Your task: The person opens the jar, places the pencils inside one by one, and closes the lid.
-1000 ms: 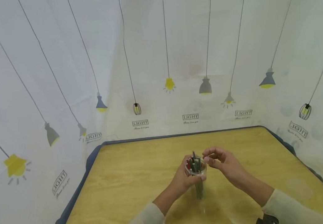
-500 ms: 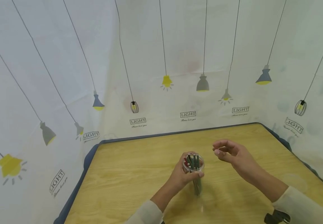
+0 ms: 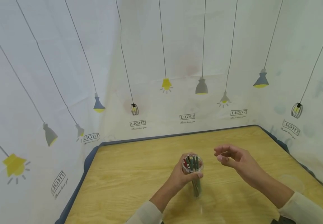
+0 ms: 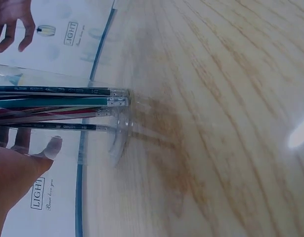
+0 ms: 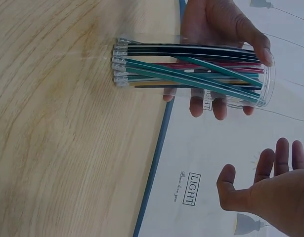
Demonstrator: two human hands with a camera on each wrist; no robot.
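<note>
My left hand (image 3: pixel 180 174) grips a clear jar (image 5: pixel 191 93) near its rim, with the fingers wrapped round the far side and the thumb across the near side. Inside the jar are several pencils (image 5: pixel 191 74), dark green, teal, black and red. Their metal-ringed eraser ends point down in both wrist views; their upper ends sit about level with the rim. The jar is upright over the table; whether its base touches the wood is hard to tell. To the right of the jar, my right hand (image 3: pixel 241 161) hovers apart from it, fingers loosely bent and holding nothing.
The wooden table (image 3: pixel 128 168) has a dark blue edge (image 3: pixel 161 137). Beyond it, a white cloth backdrop (image 3: pixel 150 46) printed with hanging lamps and lettering encloses the back and sides.
A pencil that stuck up above the jar's rim has dropped in among the others. My right hand has let go and drawn off to the right. The left hand keeps its grip.
</note>
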